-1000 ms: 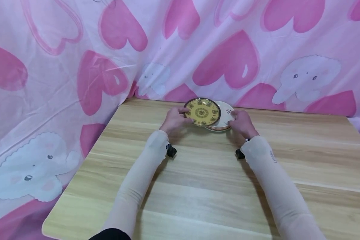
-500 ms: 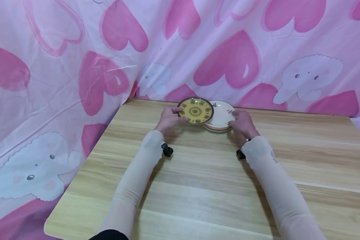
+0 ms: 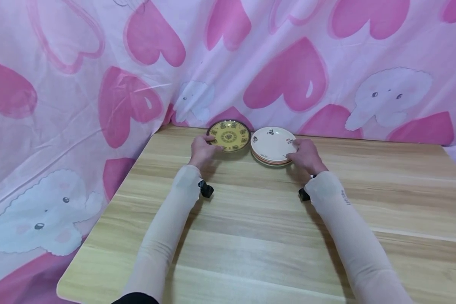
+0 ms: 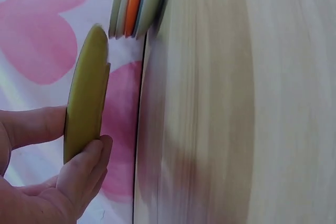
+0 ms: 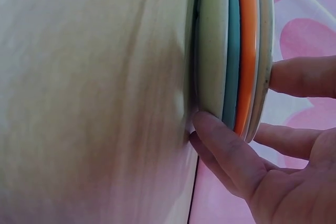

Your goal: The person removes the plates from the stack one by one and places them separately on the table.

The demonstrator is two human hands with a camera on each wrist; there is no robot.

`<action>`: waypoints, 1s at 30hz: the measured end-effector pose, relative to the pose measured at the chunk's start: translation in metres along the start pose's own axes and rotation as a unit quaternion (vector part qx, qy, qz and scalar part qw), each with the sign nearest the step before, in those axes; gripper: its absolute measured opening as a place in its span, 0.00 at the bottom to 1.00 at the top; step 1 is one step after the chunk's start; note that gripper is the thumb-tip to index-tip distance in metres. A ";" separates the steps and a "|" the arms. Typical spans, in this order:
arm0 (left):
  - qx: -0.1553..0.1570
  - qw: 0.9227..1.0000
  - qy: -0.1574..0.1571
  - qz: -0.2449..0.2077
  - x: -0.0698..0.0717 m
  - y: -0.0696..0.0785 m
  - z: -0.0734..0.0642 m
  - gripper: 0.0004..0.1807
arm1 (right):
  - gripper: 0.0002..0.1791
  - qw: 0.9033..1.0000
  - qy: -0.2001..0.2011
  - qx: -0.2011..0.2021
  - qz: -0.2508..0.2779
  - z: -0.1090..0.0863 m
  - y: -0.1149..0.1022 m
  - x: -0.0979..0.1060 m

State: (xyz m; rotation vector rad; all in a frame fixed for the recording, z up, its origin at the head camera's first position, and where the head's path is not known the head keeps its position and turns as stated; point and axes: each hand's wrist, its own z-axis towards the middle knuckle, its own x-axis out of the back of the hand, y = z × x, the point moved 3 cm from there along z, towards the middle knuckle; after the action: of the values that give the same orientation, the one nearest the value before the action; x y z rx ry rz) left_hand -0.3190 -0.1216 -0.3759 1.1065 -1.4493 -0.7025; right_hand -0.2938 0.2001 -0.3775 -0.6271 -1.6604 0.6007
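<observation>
My left hand pinches the left rim of a yellow plate with a dark edge and a printed ring pattern. In the left wrist view the plate is seen edge-on, raised off the table, with the thumb on one face and fingers on the other. My right hand grips the right side of a stack of plates, a white flower-printed one on top. From the right wrist, the stack shows cream, orange and teal rims, fingers at the lowest plate and thumb at the top one.
The wood-grain table runs out toward me from a pink heart-printed cloth hanging close behind its back edge. More of that cloth hangs along the table's left side.
The yellow plate has moved left in my left hand, from overlapping the stack to beside it, uncovering the white top plate. My right hand has stayed at the stack.
</observation>
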 end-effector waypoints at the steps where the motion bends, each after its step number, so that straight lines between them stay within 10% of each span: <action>1: 0.002 1.000 -0.002 0.001 0.000 0.000 0.000 0.34 | 0.39 1.000 0.000 0.000 -0.002 0.000 0.000 0.000; 30: -0.009 0.996 -0.040 0.074 -0.008 -0.006 0.007 0.35 | 0.39 1.000 0.004 0.007 -0.018 -0.002 0.002 0.001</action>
State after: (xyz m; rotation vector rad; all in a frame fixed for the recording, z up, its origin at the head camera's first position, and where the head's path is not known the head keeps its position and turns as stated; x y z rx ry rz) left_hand -0.3250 -0.1174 -0.3856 0.9561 -1.5719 -0.6595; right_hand -0.2918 0.2023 -0.3780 -0.5882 -1.6553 0.5818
